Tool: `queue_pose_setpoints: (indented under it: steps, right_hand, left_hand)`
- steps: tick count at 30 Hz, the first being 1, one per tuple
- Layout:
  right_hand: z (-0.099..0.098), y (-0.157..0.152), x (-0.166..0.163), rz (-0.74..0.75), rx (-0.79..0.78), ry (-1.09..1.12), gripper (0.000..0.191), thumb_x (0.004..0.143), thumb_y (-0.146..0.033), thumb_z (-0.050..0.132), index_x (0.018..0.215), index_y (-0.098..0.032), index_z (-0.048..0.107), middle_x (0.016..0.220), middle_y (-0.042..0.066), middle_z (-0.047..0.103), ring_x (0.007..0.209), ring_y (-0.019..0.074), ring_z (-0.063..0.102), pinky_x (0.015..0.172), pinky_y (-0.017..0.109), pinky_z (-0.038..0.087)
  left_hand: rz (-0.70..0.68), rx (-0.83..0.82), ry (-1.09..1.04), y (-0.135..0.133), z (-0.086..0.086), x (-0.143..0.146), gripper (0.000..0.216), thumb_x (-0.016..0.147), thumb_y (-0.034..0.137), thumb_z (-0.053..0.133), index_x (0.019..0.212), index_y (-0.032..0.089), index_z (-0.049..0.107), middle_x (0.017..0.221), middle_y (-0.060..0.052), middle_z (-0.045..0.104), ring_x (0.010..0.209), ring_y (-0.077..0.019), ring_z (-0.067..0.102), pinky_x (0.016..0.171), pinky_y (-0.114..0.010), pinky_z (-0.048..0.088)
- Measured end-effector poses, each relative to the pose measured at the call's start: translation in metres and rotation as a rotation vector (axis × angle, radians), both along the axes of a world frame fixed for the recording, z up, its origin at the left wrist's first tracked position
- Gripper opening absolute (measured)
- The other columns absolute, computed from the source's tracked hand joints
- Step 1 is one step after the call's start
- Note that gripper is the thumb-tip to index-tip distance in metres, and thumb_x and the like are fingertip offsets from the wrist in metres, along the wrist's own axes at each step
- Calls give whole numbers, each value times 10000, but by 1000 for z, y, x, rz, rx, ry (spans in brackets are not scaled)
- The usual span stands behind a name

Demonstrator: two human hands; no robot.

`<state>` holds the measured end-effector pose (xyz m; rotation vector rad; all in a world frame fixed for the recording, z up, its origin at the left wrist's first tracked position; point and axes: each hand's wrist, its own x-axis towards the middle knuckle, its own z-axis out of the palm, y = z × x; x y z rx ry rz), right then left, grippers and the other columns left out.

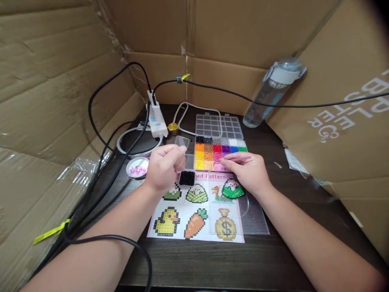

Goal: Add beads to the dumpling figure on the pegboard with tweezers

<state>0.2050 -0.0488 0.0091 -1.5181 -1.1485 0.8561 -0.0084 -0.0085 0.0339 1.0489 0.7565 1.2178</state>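
Case of sorted beads, right grip pinching tweezers, left grip curled, its hold unclear

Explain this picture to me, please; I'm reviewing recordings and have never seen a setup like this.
No machine here: these are one person's bare hands, filmed by a head-worn camera looking forward and down. The right hand holds pink tweezers at a sectioned box of coloured beads. The left hand is closed beside a small container of black beads; what it grips, if anything, is unclear. On the dark table also lie a printed pattern sheet and a white dish of pink and white pieces.
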Motion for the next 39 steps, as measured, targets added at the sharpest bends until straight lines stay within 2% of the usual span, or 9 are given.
queue_pose_setpoints:
  steps: [4,14,20,28,39]
  right_hand:
    - [-2,1,2,19,-39,42,241,639,-376,867,753,-180,786,628,38,741,501,162,673,446,269,551]
    - [-8,7,2,56,-8,60,208,644,-335,863,752,-174,788,656,48,753,584,174,706,559,299,588]
    - [-6,6,0,64,-15,67,190,647,-324,858,739,-177,782,618,31,733,538,161,679,529,296,569]
    - [-2,6,-7,46,-6,105,204,643,-326,867,759,-183,781,667,38,757,587,169,712,564,293,600]
    - [-1,7,-13,96,-19,103,199,628,-326,868,742,-192,778,674,40,761,627,197,736,580,322,619]
  left_hand:
    - [7,17,1,1,-1,1,489,727,241,693,445,187,296,447,71,212,415,-50,211,457,-270,150]
    - [-7,35,-18,0,-2,1,513,724,229,703,460,174,267,460,69,193,421,-47,202,465,-272,137]
    - [-4,24,-8,-1,0,2,510,716,223,696,455,172,261,452,68,192,417,-46,199,462,-271,139]
    - [-8,25,-18,0,-2,4,506,708,222,703,447,173,272,445,70,203,415,-42,204,459,-265,143]
    - [-17,26,-22,-3,-1,5,500,694,228,708,441,178,280,427,73,216,402,-40,206,451,-269,129]
